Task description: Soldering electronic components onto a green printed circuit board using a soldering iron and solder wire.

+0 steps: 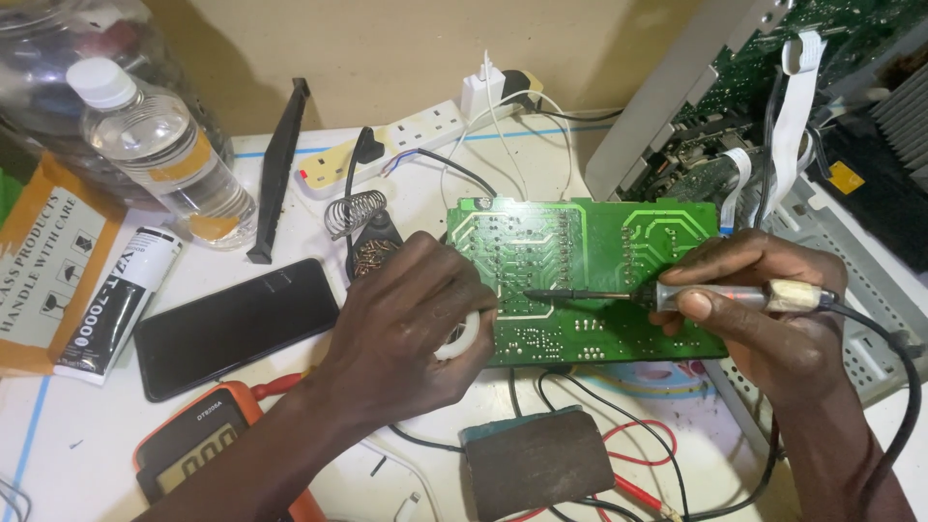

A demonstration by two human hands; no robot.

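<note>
- Right hand (764,309) is closed in a pen-style grip round the handle of a soldering iron (677,295). The iron's long axis runs nearly level across the view, tip pointing away from the right hand toward the left hand.
- The tip rests on, or just above, the green circuit board (599,261), about mid-board; actual contact cannot be told from this angle.
- Left hand (411,324) is curled, knuckles up, on the board's near-left edge. Its fingers are closed on a small white roll (464,336), probably solder wire; the strand itself is too fine to see.
- The left fingertips lie just beside the iron's tip, so the left hand is nearer the working spot. The right hand sits back along the shaft, over the board's right edge.
- The board lies flat, trace side up, on a white table (87,435).
- Beyond the left hand: a coiled iron stand (356,213) and a white power strip (396,135).
- Outward of the left hand: a black phone (232,324), a black tube (116,304) and a clear plastic bottle (164,155).
- Under the left forearm: an orange multimeter (193,445). Toward the body from the board: a dark block (536,464) among red and black leads.
- Past the right hand: an opened appliance chassis (793,116) with boards and ribbon cables.
</note>
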